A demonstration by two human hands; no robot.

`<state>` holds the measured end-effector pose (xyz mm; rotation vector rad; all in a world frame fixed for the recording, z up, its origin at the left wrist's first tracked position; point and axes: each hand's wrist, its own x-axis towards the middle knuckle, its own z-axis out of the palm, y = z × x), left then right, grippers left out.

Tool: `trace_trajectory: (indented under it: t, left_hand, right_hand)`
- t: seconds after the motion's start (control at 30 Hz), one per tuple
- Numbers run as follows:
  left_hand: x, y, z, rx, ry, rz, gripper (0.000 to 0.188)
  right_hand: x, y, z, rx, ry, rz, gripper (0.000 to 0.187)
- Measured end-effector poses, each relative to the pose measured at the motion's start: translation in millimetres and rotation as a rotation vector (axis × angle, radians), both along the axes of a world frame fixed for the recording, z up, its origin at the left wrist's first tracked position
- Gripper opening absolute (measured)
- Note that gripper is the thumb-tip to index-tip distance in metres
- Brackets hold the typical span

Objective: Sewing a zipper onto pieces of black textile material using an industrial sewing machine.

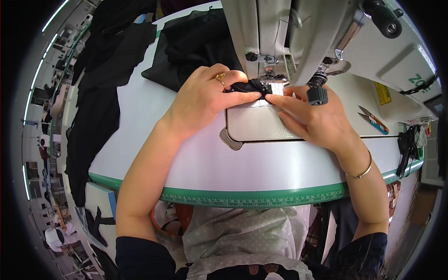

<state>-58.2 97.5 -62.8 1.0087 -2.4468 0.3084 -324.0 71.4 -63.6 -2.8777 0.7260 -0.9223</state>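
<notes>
A piece of sheer black fabric [193, 44] spreads over the table left of the sewing machine [322, 42], and its near edge runs under the presser foot [266, 87]. My left hand [205, 91], with a gold ring, pinches the gathered edge between thumb and fingers just left of the foot. On the other side, my right hand [315, 114] presses its index fingertip and thumb close to the fabric edge by the foot. Its other fingers are partly hidden behind the machine's black knob [318, 95]. Both fingertips nearly meet in front of the needle area.
More black fabric [100, 88] hangs over the table's left side. Thread snips [374, 120] lie on the machine bed to the right. Black strips [409, 147] dangle at the right edge. A green measuring edge [252, 198] borders the white table [196, 163] near my apron.
</notes>
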Motion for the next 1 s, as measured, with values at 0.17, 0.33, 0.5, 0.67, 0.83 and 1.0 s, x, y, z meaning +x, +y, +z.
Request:
trace_trajectory:
  t: [0.17,0.33,0.5,0.67,0.83,1.0]
  left_hand:
    - [12,-17,10,0.27,0.426,-0.03,0.013]
    - [-4,-59,10,0.236,0.219,-0.035,0.026]
    - [-9,-54,14,0.254,0.322,-0.032,0.022]
    - [14,-12,2,-0.169,0.046,0.137,0.023]
    - [3,38,9,-0.268,-0.258,0.283,0.019]
    - [-20,29,16,-0.072,-0.201,0.017,0.01]
  right_hand:
    - [1,-1,-1,0.009,-0.007,0.003,0.014]
    - [3,-1,2,0.086,-0.047,0.019,0.014]
    - [1,0,4,0.078,-0.025,0.02,0.016]
    - [-4,-4,0,0.09,-0.021,0.026,0.02]
    - [-4,-6,-1,0.088,-0.009,0.048,0.023]
    - [-3,-5,-1,0.129,-0.046,0.031,0.025]
